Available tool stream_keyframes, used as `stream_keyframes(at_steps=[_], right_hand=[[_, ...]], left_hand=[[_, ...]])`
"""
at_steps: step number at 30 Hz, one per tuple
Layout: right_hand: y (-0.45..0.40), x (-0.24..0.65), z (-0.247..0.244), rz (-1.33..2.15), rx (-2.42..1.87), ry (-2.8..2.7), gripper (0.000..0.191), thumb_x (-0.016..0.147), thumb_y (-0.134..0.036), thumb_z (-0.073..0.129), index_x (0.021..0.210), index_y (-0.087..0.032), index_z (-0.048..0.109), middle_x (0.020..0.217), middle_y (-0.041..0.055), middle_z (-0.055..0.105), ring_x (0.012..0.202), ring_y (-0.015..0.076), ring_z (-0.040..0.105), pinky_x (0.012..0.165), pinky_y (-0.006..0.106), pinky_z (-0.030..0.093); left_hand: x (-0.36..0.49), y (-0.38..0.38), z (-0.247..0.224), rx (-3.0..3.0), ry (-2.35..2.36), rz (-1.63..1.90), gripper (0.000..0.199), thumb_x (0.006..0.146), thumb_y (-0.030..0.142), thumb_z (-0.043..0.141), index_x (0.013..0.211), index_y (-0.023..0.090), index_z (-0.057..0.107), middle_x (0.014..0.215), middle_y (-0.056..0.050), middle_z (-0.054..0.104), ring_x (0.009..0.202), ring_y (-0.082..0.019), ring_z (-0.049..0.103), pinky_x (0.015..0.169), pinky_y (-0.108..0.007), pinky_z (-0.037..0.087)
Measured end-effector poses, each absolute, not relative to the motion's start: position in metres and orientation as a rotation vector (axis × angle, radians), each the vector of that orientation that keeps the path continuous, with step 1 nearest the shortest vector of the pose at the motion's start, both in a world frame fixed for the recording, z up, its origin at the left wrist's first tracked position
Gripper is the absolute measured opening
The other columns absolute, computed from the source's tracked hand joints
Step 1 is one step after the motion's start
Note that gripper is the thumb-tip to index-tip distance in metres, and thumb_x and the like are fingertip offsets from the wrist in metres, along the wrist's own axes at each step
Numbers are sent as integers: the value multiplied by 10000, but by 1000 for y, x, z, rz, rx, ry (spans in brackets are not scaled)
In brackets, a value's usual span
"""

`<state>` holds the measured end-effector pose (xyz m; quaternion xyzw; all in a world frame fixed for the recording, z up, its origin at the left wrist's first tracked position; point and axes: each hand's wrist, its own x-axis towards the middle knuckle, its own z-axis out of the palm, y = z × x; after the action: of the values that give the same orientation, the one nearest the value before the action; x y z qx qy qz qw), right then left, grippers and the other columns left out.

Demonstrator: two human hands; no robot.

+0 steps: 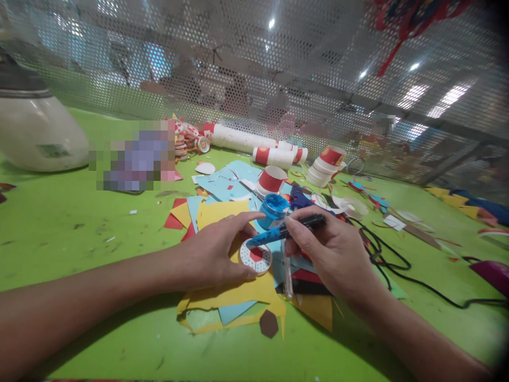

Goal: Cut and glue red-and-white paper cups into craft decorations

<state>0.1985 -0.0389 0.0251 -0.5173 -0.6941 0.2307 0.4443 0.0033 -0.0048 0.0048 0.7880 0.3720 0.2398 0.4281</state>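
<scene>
My left hand (217,252) grips the edge of a small round white disc (255,257) marked with blue dots and a red hexagon at its middle. Between the fingers of my right hand (330,249) is a black marker pen (304,225), its front part smeared with blue paint. The pen's tip meets the upper left of the disc, or hovers just over it; I cannot tell which. Just behind stands an open jar of blue paint (274,209). Yellow paper (242,289) and other coloured sheets lie under the disc, with a brown hexagon (269,323) in front.
A red and white paper cup (271,180) stands behind the jar. Stacked cups (325,165) and a long row of nested cups (246,139) lie near the perforated metal screen (238,74). A black cable (425,286) runs right. A white rounded container (40,124) stands left.
</scene>
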Motion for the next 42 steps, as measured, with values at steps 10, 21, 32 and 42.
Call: stream_keyframes(at_steps=[10,21,32,42], right_hand=[[-42,197,27,533,-1278,-1778,165,894,-339,565,834,-186,588,534,-42,600,464,101,555,471,208,465],[-44,197,34,424,-1287,-1697,182,894,-312,561,755,-195,575,483,-64,569,436,73,521,467,167,452],[-43,194,28,453,-1286,-1698,182,885,-328,577,779,-181,585,502,-50,593,427,71,505,439,168,440],[-43,195,26,468,-1310,-1718,182,888,-351,575,813,-186,596,515,-42,611,444,89,533,452,193,449]], left_hand=[[3,-4,5,1980,884,586,720,709,269,698,1350,259,371,1058,-23,657,911,-194,614,783,-298,472],[2,-2,-6,1957,910,644,764,686,286,721,1368,275,376,1100,-50,628,995,-233,593,837,-347,454],[2,-1,-5,1957,916,610,787,683,291,720,1378,282,351,1081,-37,613,977,-223,596,857,-358,450],[1,-1,-7,1970,924,611,790,679,288,722,1376,283,351,1088,-35,621,983,-225,591,834,-343,450]])
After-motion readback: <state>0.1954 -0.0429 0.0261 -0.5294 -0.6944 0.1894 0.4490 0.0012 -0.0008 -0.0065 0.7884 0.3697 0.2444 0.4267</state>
